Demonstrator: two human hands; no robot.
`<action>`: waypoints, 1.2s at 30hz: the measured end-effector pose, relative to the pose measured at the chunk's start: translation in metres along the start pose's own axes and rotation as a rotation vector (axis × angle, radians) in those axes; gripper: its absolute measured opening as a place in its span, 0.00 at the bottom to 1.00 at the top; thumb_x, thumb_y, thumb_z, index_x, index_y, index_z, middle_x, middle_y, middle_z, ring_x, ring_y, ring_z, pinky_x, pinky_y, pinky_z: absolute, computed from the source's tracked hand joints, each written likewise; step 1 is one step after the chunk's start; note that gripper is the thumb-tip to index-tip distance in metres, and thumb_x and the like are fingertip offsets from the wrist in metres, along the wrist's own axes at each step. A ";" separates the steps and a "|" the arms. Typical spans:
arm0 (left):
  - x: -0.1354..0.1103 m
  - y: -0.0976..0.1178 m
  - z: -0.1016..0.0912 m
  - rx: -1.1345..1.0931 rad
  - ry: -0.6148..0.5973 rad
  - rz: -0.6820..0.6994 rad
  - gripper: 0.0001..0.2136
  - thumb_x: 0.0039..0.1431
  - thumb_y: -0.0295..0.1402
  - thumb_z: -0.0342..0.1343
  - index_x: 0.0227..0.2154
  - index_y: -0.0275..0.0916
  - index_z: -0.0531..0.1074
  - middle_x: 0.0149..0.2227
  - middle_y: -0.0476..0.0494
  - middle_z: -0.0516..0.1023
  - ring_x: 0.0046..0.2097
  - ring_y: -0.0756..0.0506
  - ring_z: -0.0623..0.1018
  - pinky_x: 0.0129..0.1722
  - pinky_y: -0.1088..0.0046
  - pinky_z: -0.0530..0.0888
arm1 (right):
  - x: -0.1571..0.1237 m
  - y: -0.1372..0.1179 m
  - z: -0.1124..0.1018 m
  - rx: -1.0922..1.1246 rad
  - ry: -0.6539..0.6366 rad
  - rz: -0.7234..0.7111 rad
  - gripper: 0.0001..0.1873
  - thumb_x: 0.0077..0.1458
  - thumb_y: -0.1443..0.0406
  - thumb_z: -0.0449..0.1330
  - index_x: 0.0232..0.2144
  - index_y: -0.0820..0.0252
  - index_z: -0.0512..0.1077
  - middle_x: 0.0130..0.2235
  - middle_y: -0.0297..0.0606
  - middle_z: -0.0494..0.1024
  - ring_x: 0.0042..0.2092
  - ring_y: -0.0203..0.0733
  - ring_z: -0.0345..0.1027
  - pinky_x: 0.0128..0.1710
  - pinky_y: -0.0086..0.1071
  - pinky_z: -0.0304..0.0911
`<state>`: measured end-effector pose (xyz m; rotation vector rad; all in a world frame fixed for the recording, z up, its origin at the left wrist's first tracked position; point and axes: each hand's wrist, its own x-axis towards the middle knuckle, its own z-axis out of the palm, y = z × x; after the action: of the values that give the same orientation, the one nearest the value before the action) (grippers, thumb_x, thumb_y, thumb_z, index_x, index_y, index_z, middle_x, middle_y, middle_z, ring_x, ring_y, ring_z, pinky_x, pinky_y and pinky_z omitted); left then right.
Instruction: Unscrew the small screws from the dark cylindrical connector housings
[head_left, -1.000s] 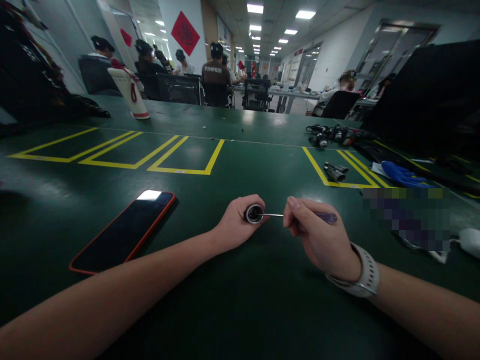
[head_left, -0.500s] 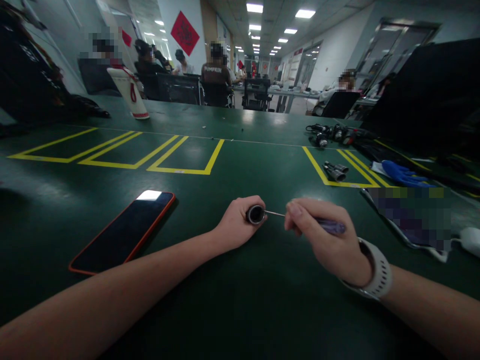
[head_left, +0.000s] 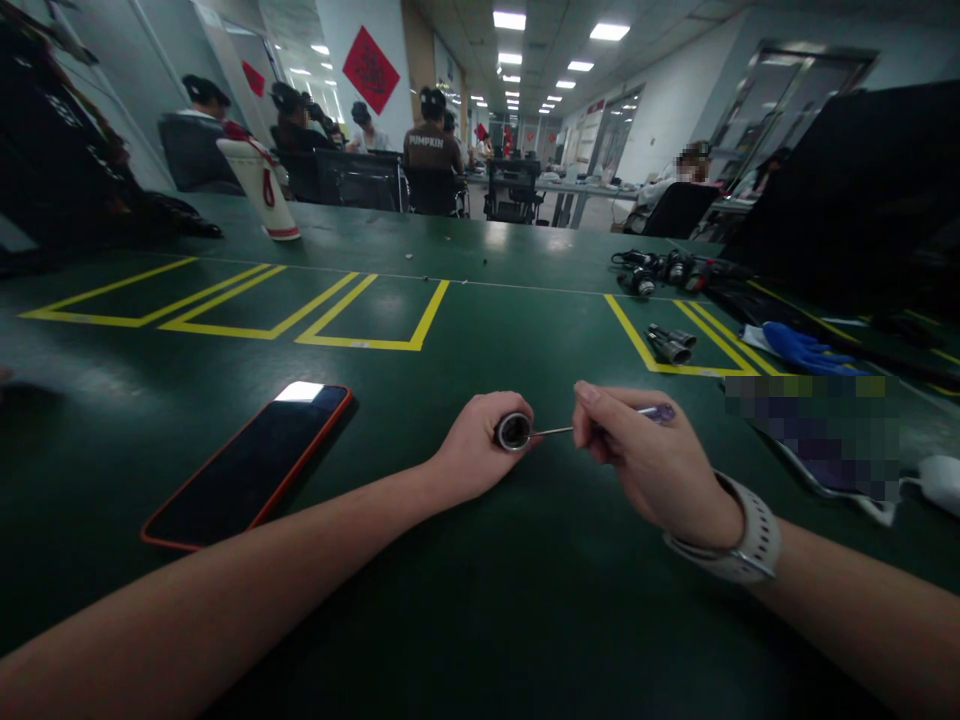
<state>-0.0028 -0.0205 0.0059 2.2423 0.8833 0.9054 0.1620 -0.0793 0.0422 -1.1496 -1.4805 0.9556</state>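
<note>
Left hand (head_left: pixel 480 445): fingers curled round dark hollow cylinder (head_left: pixel 513 431). Right hand (head_left: pixel 645 460): fingers pinching purple-handled screwdriver (head_left: pixel 658 413), shaft end at cylinder's rim.

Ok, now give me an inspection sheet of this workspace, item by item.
Surface: dark green tabletop with yellow tape outlines.
Things in hand: hollow dark cylinder with metal rim; slim tool with purple handle and thin metal shaft.
Clutter: black phone in orange case; two grey metal cylindrical parts; crumpled blue glove.
Hands: left hand closed around the cylinder; right hand grips the tool, shaft towards the cylinder; tip contact unclear.
Cables: short white cord by a rounded white object; its run unclear.
Surroundings: people seated on black chairs beyond.
</note>
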 end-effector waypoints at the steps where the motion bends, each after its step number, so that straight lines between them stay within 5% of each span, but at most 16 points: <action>1: 0.000 0.000 0.000 -0.013 -0.007 -0.011 0.06 0.49 0.31 0.58 0.25 0.37 0.66 0.26 0.51 0.71 0.29 0.50 0.70 0.31 0.73 0.66 | 0.000 0.000 0.000 0.004 0.013 -0.021 0.23 0.59 0.56 0.52 0.16 0.60 0.67 0.17 0.30 0.63 0.21 0.31 0.56 0.20 0.27 0.51; 8: 0.001 -0.001 0.001 -0.004 -0.027 0.018 0.05 0.50 0.28 0.57 0.24 0.37 0.65 0.25 0.52 0.69 0.30 0.50 0.69 0.33 0.72 0.65 | -0.008 -0.011 0.002 -0.221 -0.026 -0.248 0.20 0.60 0.62 0.51 0.17 0.60 0.66 0.18 0.30 0.63 0.21 0.31 0.57 0.22 0.28 0.53; 20: 0.000 0.000 0.000 -0.031 -0.018 0.023 0.04 0.50 0.28 0.56 0.24 0.37 0.65 0.24 0.52 0.68 0.29 0.51 0.68 0.31 0.73 0.65 | 0.001 0.000 0.006 0.206 0.084 0.124 0.22 0.54 0.55 0.56 0.15 0.61 0.67 0.16 0.30 0.62 0.19 0.29 0.54 0.17 0.25 0.46; 23: 0.000 0.000 0.000 -0.065 -0.014 0.007 0.04 0.50 0.28 0.56 0.24 0.37 0.65 0.24 0.52 0.68 0.28 0.51 0.68 0.29 0.75 0.65 | 0.001 -0.002 0.006 0.191 0.097 0.084 0.21 0.56 0.56 0.55 0.15 0.61 0.68 0.16 0.30 0.63 0.19 0.29 0.55 0.17 0.25 0.47; 29: 0.001 -0.001 0.002 0.001 -0.007 -0.005 0.05 0.49 0.25 0.56 0.23 0.37 0.65 0.24 0.52 0.68 0.29 0.50 0.69 0.32 0.73 0.65 | -0.006 -0.007 0.003 -0.174 -0.042 -0.162 0.21 0.59 0.60 0.52 0.17 0.60 0.67 0.17 0.30 0.63 0.22 0.31 0.57 0.22 0.28 0.53; 36: 0.000 0.002 -0.001 0.016 -0.011 -0.015 0.05 0.49 0.26 0.56 0.24 0.37 0.65 0.25 0.52 0.68 0.29 0.50 0.69 0.32 0.72 0.64 | -0.003 0.002 0.004 0.072 -0.004 -0.011 0.21 0.59 0.57 0.53 0.17 0.61 0.68 0.18 0.30 0.64 0.22 0.30 0.57 0.21 0.26 0.51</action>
<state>-0.0028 -0.0218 0.0080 2.2492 0.9042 0.8812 0.1587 -0.0814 0.0385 -1.0871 -1.4425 0.9966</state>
